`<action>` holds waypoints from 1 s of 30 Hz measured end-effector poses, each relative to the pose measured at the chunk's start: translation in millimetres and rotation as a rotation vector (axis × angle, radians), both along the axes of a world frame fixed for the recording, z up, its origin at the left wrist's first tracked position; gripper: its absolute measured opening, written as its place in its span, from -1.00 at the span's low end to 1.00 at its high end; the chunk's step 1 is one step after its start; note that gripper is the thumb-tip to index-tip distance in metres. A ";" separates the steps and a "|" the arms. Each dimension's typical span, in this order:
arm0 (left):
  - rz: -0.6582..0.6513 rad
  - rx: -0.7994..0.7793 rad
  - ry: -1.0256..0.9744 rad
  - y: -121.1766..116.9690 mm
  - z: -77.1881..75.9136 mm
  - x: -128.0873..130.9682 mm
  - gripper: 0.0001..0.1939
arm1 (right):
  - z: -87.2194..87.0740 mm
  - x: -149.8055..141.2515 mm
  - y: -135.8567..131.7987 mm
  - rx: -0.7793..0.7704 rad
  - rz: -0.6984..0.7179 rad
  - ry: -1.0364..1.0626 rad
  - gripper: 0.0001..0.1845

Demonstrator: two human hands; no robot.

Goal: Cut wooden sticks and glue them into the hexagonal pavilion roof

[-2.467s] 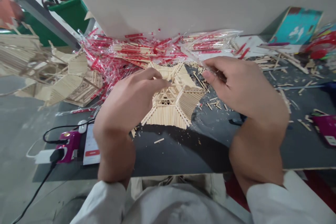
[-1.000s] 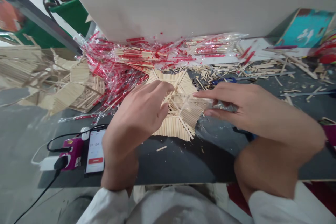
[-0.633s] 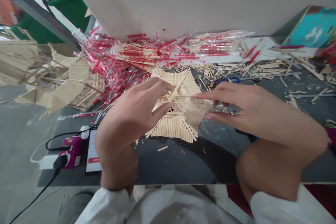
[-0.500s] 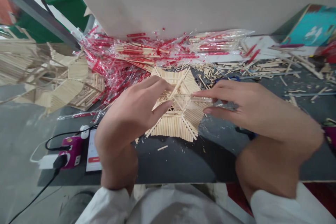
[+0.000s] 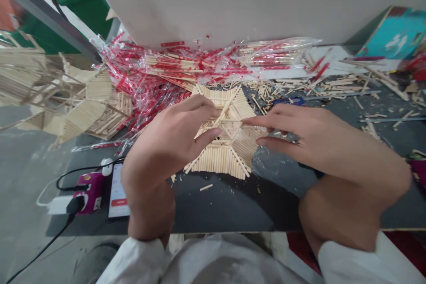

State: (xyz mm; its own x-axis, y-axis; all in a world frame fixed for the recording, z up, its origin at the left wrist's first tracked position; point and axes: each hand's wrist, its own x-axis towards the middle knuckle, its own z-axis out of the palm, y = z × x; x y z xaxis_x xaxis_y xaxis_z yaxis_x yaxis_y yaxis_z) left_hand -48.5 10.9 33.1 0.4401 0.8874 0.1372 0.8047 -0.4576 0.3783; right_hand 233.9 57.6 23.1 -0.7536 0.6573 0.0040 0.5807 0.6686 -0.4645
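Note:
A star-shaped structure of thin wooden sticks [image 5: 218, 159] lies on the dark tabletop between my hands. My left hand [image 5: 173, 131] is curled over its left side, thumb and fingers resting on the sticks. Across the middle runs a thin stick [image 5: 230, 120]. My right hand [image 5: 309, 135] reaches in from the right, its index fingertip touching that stick's right end. The right thumb is stretched out below, apart from the index finger, over the structure's right edge. My left palm and fingers hide part of the left side.
Red-and-clear plastic wrappers [image 5: 143, 84] and wrapped stick bundles [image 5: 269, 55] lie along the back. Loose stick pieces [image 5: 342, 85] are scattered at right. Other stick models [image 5: 80, 120] stand at left. A phone [image 5: 118, 191] and a purple power adapter [image 5: 91, 191] with cables are at front left.
My right index finger has shifted slightly left along the thin stick, and its thumb has moved a little left too. My left hand has barely moved; the structure stays in place.

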 end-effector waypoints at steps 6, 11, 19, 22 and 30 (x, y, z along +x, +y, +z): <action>0.003 -0.014 -0.031 -0.4 1.1 0.1 -0.74 | -2.1 0.7 0.9 0.026 0.013 0.009 -0.53; 0.006 0.001 -0.033 0.3 0.3 -0.2 -0.76 | -2.6 0.1 0.0 0.039 0.018 0.013 -0.54; 0.004 0.014 -0.048 0.6 -1.1 0.2 -0.79 | -1.0 -1.5 -2.0 0.034 0.011 0.004 -0.54; 0.013 0.009 -0.024 0.2 -0.3 1.9 -0.78 | -1.3 -1.4 -1.8 0.044 0.011 -0.002 -0.54; 0.023 -0.026 0.018 0.9 2.2 5.1 -0.67 | -3.8 0.1 -0.7 0.046 0.015 0.018 -0.54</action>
State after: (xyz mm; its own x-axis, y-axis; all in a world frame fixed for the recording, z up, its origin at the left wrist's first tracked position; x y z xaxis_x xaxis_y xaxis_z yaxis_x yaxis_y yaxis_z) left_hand -43.4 11.8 35.3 0.4221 0.9003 0.1065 0.8213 -0.4295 0.3754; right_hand 234.0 56.9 19.3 -0.7627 0.6450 0.0479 0.5623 0.6979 -0.4436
